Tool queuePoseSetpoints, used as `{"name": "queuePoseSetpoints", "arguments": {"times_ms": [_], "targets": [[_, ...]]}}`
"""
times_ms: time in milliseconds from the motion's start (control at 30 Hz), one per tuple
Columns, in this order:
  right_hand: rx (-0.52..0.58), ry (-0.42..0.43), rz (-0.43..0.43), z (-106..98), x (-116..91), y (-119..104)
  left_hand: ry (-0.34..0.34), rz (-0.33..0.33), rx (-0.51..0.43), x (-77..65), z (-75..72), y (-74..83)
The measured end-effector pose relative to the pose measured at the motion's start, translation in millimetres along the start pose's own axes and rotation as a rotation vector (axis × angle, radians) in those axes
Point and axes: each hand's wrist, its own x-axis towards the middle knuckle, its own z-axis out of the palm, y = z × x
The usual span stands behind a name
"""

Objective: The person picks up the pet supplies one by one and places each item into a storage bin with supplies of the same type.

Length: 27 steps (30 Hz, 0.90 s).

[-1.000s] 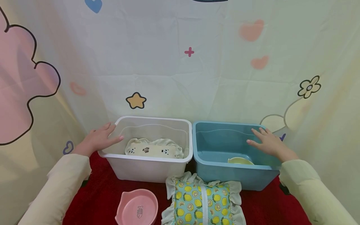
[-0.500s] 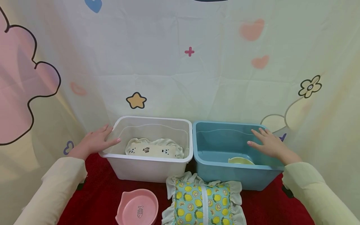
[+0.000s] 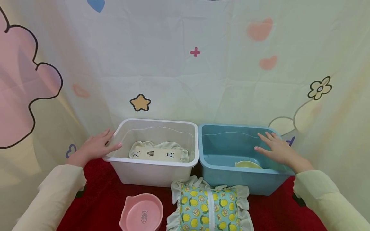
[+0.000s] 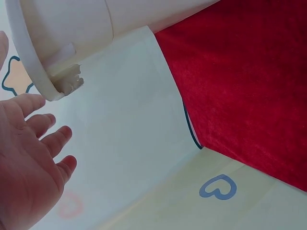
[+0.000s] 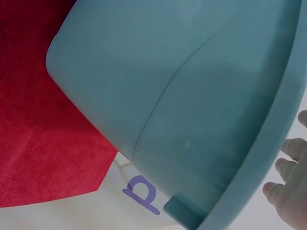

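My left hand (image 3: pixel 96 147) is spread at the left end of a white plastic bin (image 3: pixel 156 163), fingertips close to its rim in the left wrist view. A cream cloth item (image 3: pixel 159 154) with small animal faces and a ruffled edge lies inside that bin. On the other side, my right hand (image 3: pixel 278 149) hovers with spread fingers over the right end of a blue plastic bin (image 3: pixel 231 174). Low in the blue bin sits a pale green dish (image 3: pixel 248 164), mostly hidden by the front wall. Neither hand holds anything.
In front of the bins lie a pink cat-eared bowl (image 3: pixel 141 211) with a fishbone mark and a lemon-print ruffled cushion (image 3: pixel 206 207). Red cloth (image 3: pixel 95 199) covers the surface. A patterned curtain (image 3: pixel 173 64) hangs close behind the bins.
My left hand has drawn slightly left, away from the white bin's inside. The right forearm has shifted a little to the right. Bins, bowl and cushion stay in place.
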Motion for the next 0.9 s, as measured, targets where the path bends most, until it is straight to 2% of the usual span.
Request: {"name": "queuePoseSetpoints", "arguments": {"times_ms": [533, 900], "targets": [[0.047, 0.03, -0.032, 4, -11, -2, 0.005, 0.025, -0.002, -10.0, 4.6, -0.1], [0.046, 0.049, -0.046, 9, -17, -2, -0.004, -0.005, -0.013, -16.7, 7.9, 0.6]]}}
